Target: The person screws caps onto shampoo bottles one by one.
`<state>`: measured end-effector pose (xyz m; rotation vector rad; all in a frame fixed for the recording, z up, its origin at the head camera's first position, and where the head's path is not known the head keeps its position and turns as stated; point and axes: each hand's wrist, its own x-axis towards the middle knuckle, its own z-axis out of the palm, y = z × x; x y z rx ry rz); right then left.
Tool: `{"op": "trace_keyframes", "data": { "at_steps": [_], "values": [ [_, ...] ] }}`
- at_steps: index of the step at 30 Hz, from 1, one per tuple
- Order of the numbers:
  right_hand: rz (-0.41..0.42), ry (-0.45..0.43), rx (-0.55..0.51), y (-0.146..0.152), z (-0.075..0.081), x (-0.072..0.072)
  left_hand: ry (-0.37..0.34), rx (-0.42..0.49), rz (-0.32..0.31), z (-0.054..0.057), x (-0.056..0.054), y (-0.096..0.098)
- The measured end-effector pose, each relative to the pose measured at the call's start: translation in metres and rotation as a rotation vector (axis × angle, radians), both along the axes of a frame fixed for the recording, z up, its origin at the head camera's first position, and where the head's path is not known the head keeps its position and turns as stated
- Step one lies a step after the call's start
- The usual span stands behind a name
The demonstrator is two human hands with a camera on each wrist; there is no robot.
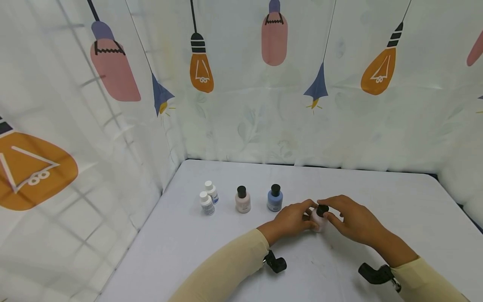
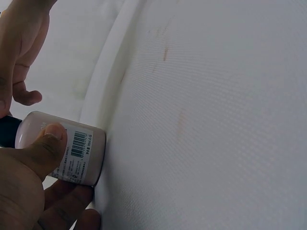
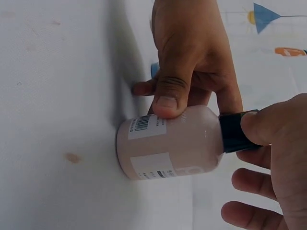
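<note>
A pale pink bottle [image 3: 192, 143] with a black cap [image 3: 235, 132] stands on the white table, labels and a barcode on its side. My left hand [image 1: 292, 219] grips its body, thumb on the label and fingers around the far side, as the left wrist view shows. With thumb and fingers my right hand [image 1: 354, 220] pinches the cap from above. The cap sits on the bottle's neck; whether it is loose cannot be told.
Left of my hands stand a blue bottle [image 1: 275, 200] and another pinkish bottle [image 1: 242, 202], both black-capped. Two small white bottles [image 1: 206, 205] stand close together farther left. A patterned curtain [image 1: 241, 117] hangs behind the table [image 1: 181, 256].
</note>
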<state>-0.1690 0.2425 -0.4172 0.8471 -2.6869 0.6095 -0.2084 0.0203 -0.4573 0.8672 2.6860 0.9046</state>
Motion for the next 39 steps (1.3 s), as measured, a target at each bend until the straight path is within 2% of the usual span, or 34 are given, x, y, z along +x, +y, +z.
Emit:
{"op": "trace_keyframes", "data": {
  "at_steps": [16,20,28,39],
  "values": [
    [-0.107,-0.06,0.033,-0.0052,0.0009,-0.0029,0.004,0.01,0.001,0.0,0.0002,0.0001],
    [-0.096,-0.054,0.033,-0.0053,0.001,-0.0028,0.002,0.007,0.003,0.0001,0.0005,0.0005],
    [-0.011,-0.034,0.012,-0.0012,0.001,0.0,0.004,-0.003,0.002,-0.0003,0.0002,0.0005],
    [-0.063,-0.053,0.024,-0.0046,0.0029,-0.0005,-0.001,0.001,0.006,0.0016,0.0016,0.0002]
  ]
}}
